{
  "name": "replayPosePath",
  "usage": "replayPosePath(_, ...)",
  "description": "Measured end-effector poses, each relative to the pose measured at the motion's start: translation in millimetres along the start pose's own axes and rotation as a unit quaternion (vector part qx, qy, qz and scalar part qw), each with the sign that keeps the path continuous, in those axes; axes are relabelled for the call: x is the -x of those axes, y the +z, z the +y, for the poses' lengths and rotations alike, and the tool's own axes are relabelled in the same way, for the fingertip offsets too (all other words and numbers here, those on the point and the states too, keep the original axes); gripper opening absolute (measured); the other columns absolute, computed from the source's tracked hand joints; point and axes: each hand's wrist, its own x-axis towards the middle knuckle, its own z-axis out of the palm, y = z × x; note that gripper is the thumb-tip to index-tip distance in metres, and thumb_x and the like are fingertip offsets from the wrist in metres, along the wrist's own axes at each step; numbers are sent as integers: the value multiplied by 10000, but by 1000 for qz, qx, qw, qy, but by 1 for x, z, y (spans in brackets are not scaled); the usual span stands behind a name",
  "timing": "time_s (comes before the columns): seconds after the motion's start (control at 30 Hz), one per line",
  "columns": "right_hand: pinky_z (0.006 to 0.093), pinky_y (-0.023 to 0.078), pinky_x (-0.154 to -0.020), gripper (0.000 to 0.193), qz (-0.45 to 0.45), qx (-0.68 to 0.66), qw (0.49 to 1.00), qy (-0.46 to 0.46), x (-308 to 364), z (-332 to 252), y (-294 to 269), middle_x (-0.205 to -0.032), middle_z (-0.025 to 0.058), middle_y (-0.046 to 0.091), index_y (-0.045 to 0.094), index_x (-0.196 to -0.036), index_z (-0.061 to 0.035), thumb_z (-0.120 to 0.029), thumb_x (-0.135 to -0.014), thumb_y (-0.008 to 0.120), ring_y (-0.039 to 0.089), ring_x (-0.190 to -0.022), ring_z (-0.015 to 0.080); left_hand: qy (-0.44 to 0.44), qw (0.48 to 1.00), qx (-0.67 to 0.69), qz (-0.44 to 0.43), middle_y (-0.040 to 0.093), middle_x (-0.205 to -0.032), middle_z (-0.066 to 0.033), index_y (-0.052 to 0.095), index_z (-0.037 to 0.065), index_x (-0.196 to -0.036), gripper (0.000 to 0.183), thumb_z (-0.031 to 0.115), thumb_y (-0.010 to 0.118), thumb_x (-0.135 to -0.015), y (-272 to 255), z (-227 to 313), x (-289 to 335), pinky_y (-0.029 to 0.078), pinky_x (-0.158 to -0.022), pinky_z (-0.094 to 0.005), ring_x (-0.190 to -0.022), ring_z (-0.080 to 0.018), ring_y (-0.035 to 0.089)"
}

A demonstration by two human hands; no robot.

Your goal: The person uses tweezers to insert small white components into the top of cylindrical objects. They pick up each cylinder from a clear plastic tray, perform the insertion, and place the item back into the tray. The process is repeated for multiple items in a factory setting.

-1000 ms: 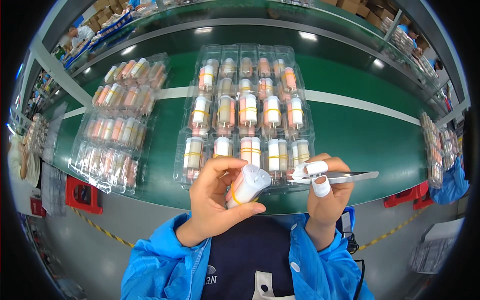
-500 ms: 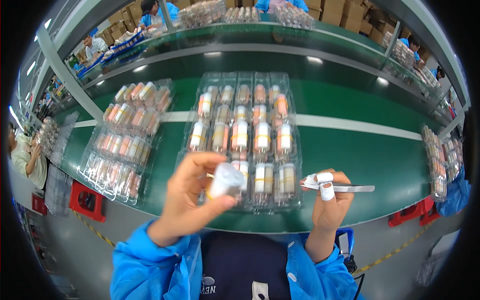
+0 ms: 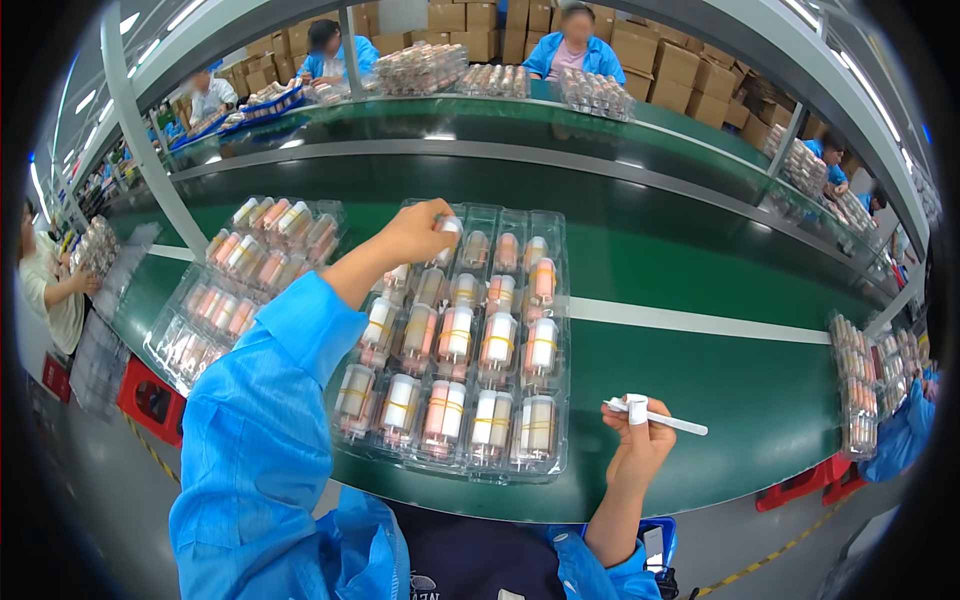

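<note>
Currently, left hand [image 3: 415, 236] curled round white-capped cylinder [image 3: 450, 230]; right hand [image 3: 638, 446] closed round tweezers [image 3: 685, 424].

The tray [image 3: 562, 440] is clear, glossy plastic, the cylinders [image 3: 443, 410] in it smooth, the green worktop [image 3: 690, 370] faintly shiny, the tweezers [image 3: 684, 424] at right smooth metal, the near left sleeve [image 3: 250, 440] matt woven cloth, the far cartons [image 3: 675, 85] matt cardboard.
</note>
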Motion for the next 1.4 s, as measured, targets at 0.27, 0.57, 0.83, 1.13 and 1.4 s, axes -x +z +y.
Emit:
replayPosePath(0.27, 314, 563, -649, 156, -6, 54, 998, -15, 4, 4, 5, -824, 159, 655, 588, -938, 45, -82, -855, 629, 675, -734, 237, 70, 948, -302, 67, 565, -1046, -135, 584, 89, -1108, 450, 408, 648, -797, 17, -29, 25, 432, -859, -455, -1043, -329, 546)
replayPosePath(0.57, 269, 540, -657, 165, 34, 118, 990, -70, 1, 12, -6, -840, 147, 644, 571, -968, 50, -101, -901, 565, 661, -735, 202, 4, 950, -308, 56, 548, -1150, -145, 621, 64, -1090, 407, 361, 614, -812, -102, -97, 64, 437, -920, -455, -1115, -334, 518)
replayPosePath(0.83, 260, 521, -666, 153, 49, 213, 969, -114, -2, 24, -16, -824, 105, 613, 555, -1003, 40, -85, -923, 520, 618, -710, 156, -148, 904, -374, 143, 532, -1196, -170, 605, 69, -1135, 416, 351, 572, -831, -144, -206, 19, 448, -906, -476, -1123, -357, 527)
replayPosePath(1.13, 204, 483, -660, 245, 52, 253, 958, -123, -1, 37, -22, -930, 71, 574, 485, -1161, 2, -65, -929, 529, 579, -742, 98, -102, 904, -404, 91, 650, -992, -148, 701, 69, -873, 332, 361, 687, -715, -146, -193, 6, 515, -801, -418, -960, -307, 629)
replayPosePath(1.4, 245, 531, -686, 206, 9, 211, 975, -67, -1, 32, -10, -903, 129, 624, 508, -1066, 47, -28, -890, 584, 646, -778, 163, -93, 935, -200, 277, 677, -803, -172, 659, 38, -792, 252, 229, 755, -660, -158, -173, 38, 520, -666, -409, -769, -271, 672)
